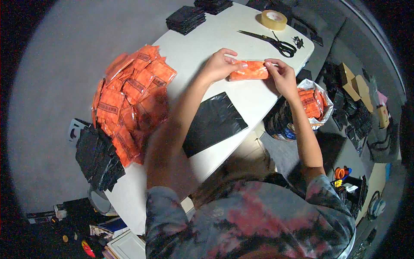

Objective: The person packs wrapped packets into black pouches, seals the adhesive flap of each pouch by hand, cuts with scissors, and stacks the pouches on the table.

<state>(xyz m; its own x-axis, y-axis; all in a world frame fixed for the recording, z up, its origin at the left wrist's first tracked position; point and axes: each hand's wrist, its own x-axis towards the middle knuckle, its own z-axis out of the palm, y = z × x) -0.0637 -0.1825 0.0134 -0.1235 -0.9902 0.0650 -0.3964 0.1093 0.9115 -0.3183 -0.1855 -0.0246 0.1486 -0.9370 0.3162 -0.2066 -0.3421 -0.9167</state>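
Note:
Above the white table, an orange packet in clear, shiny plastic is held lengthwise between my two hands. At its left end, the thumb of my left hand presses on the wrap while the fingers curve behind the top edge. My right hand pinches the upper right corner. A flat black plastic bag lies on the table just below them. To the left, a large heap of similar orange packets bears dark printed labels.
Scissors and a tape roll lie at the table's far right end. Black stacks stand at the far edge. More black bags lie at the left. A white-lined bin holding orange packets stands beside the table.

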